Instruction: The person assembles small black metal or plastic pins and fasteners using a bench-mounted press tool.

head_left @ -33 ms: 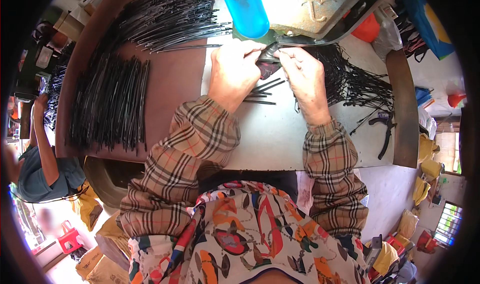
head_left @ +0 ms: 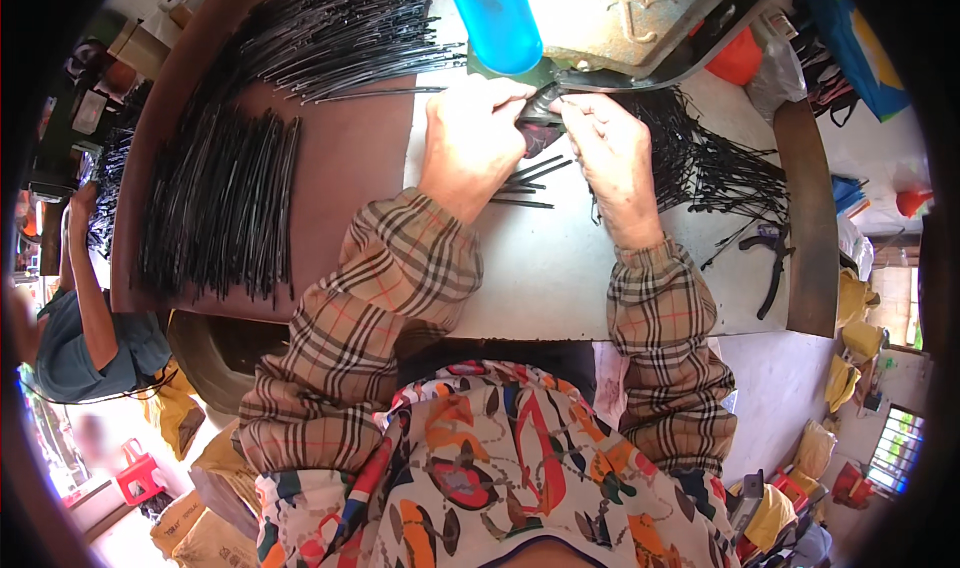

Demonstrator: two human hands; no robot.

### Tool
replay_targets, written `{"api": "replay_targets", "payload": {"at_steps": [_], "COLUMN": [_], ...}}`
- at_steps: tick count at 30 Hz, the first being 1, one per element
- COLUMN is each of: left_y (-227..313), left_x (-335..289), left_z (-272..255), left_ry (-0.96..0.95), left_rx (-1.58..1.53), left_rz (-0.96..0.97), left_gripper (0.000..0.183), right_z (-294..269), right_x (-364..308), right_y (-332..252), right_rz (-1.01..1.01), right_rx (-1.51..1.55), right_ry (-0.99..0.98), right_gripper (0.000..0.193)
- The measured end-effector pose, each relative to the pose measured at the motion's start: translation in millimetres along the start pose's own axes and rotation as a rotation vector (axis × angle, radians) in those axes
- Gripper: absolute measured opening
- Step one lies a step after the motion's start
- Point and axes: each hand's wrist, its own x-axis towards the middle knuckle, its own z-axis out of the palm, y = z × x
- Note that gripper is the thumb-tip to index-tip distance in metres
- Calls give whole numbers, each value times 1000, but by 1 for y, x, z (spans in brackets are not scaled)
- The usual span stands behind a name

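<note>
My left hand (head_left: 468, 140) has its fingers closed against the left side of a dark metal working head (head_left: 541, 106) on a machine. From the other side my right hand (head_left: 612, 160) pinches close to the same head. What the fingertips hold is too small and hidden to make out. Below the left hand, several thin black rods (head_left: 530, 184) lie loose on the pale tabletop. To the right of my right hand spreads a tangled heap of jointed black ribs (head_left: 725, 163). A bright blue rounded cylinder (head_left: 492, 23) rises just behind the left hand.
A worn metal plate (head_left: 640, 16) covers the machine at the back. Black rods lie in a neat row (head_left: 215, 208) and a looser pile (head_left: 345, 38) on the brown board (head_left: 350, 168). Dark-handled pliers (head_left: 772, 268) lie near the right edge. Another person's arm (head_left: 88, 278) shows far left.
</note>
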Motion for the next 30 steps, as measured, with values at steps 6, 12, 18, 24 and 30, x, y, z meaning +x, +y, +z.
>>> {"api": "replay_targets", "payload": {"at_steps": [6,12,18,24,30], "left_y": [-6,-4,-4,4,11], "left_x": [0,9,10,9,3], "left_z": [3,-4,-7,-9,-10], "left_ry": [4,-98,-148,-163,-126], "left_rx": [67,145,-50,-53,-69], "left_rz": [79,108,24,-71,-128], "left_gripper": [15,18,13,13,14], "right_z": [0,-13,-4,-1,-1], "right_x": [-1,3,-1,-1,-3], "right_y": [2,-9,-1,-1,-4], "right_rz": [57,112,40,-10,25], "right_rx": [52,42,42,-49,-68], "right_ry": [2,-111,-64,2,-4], "right_gripper": [14,16,15,13,13]}}
